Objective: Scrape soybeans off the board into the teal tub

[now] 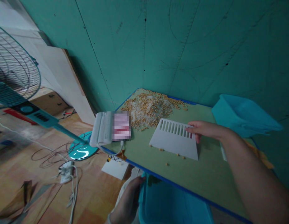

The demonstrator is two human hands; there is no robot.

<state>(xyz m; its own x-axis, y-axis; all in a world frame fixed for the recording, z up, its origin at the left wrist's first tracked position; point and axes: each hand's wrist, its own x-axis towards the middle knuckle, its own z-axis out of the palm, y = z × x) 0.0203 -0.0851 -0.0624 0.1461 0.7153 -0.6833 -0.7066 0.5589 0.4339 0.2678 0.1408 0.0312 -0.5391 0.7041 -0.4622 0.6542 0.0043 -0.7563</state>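
My right hand grips the right end of a white slotted scraper plate, fingers closed around its edge. The plate leans on the green tabletop, its row of slots uppermost. Several loose beans lie along its near edge. Behind it spreads a pile of yellow beans mixed with white grains. Below the table's front edge, my left hand is closed on the left rim of a blue plastic bin. Part of that hand is in shadow, and the table hides the bin's far side.
A blue container stands at the table's back right. At the left corner sits a white device with a cable, beside a blurred-out panel. A standing fan, cords and a power strip occupy the floor. A green wall borders the table.
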